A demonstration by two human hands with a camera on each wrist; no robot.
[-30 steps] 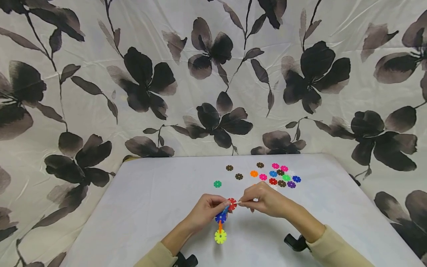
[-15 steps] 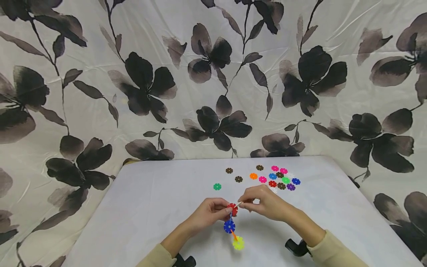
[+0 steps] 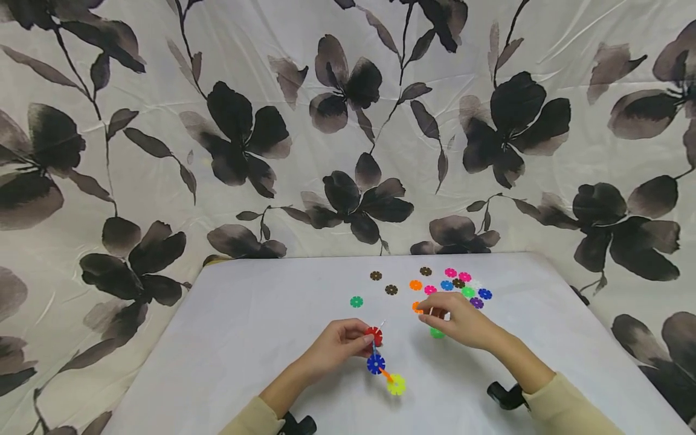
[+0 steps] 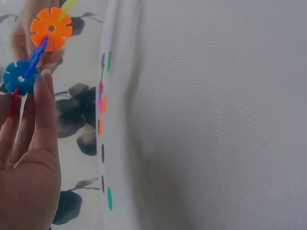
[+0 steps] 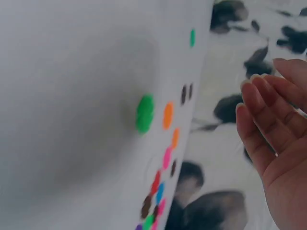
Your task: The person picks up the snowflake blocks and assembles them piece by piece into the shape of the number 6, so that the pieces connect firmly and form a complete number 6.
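Note:
My left hand (image 3: 334, 345) pinches a chain of notched flower discs by its red disc (image 3: 376, 336). Below hang a blue disc (image 3: 376, 364), an orange one seen edge-on, and a yellow disc (image 3: 397, 385). A thin white disc (image 3: 382, 325) sticks up from the red one. In the left wrist view, an orange disc (image 4: 51, 28) and a light blue disc (image 4: 19, 78) face the camera, joined by a blue one edge-on. My right hand (image 3: 462, 317) holds nothing, its fingers loosely bent over the table, near a green disc (image 3: 437, 333) and an orange disc (image 3: 417, 307).
Several loose discs lie at the back right of the white table (image 3: 244, 338), including a purple disc (image 3: 476, 302) and brown ones. A teal disc (image 3: 356, 301) lies apart, behind the left hand. Floral cloth (image 3: 348, 121) hangs beyond the table's far edge.
My right hand has let go of the white disc, now attached to the red one, and moved right. The chain's lower end has swung right while the left hand keeps its grip.

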